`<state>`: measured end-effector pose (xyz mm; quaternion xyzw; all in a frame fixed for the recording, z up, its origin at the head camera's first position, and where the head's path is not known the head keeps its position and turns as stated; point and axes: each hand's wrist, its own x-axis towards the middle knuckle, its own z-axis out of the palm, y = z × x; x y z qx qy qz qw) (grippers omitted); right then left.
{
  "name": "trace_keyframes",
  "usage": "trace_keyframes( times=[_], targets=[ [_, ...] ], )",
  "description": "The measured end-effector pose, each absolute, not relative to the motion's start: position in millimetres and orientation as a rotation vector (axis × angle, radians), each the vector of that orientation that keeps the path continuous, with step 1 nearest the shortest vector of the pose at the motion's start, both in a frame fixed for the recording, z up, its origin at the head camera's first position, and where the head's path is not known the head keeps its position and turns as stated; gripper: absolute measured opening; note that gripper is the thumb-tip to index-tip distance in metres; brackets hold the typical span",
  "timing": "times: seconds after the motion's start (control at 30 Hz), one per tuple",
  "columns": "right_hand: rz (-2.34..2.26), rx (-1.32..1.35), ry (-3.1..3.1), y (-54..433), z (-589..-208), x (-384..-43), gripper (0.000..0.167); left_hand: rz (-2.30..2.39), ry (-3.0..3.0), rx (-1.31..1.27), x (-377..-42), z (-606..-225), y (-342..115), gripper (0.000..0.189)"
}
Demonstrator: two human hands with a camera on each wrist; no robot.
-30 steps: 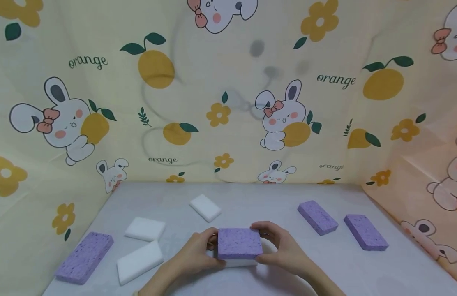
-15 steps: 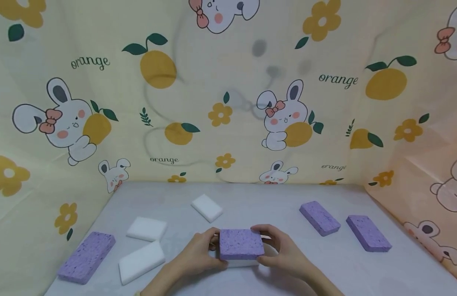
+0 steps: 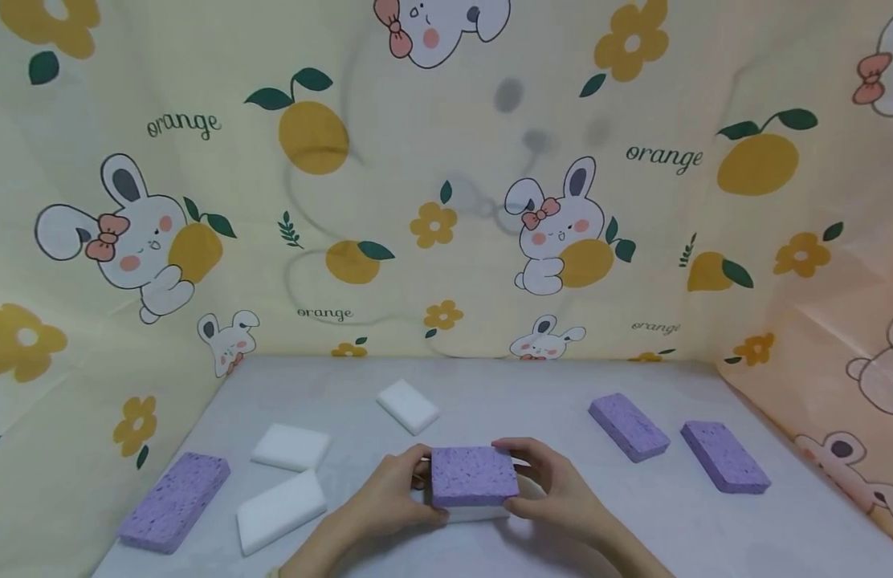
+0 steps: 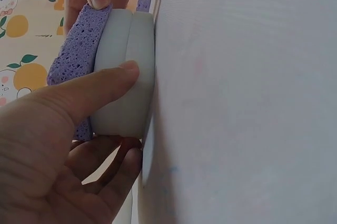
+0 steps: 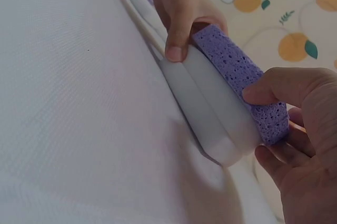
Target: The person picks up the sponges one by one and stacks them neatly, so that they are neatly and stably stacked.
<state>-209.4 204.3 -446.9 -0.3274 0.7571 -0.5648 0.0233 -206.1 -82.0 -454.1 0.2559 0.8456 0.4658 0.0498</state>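
Between the two hands, a purple speckled sponge lies over two stacked white sponges. My left hand grips the white pair from the left, its thumb across their front side and its fingers curled behind. On the other side, my right hand pinches the purple sponge near its right end, with the thumb on its near edge and the fingers behind. The right wrist view shows the purple sponge flush along most of the upper white one. A pale rounded edge shows behind the right hand, mostly hidden.
Left of the hands lie a purple sponge and two white sponges, one behind the other. Another white sponge lies farther back. Two purple sponges rest at the right. Patterned cloth encloses the grey-white table.
The head view has shifted slightly, so everything sits a little farther right in it. Both hands keep the same hold on the stacked sponges.
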Motion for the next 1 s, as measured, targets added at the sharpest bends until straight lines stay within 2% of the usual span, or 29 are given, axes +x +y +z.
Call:
trace_keyframes(
  times=[1.0],
  targets=[
    [-1.747, -1.060, 2.357, 203.7, -446.9, -207.9, 0.062, 1.429, 2.582, 0.808, -205.5, -453.9, -81.2, 0.066]
  ],
)
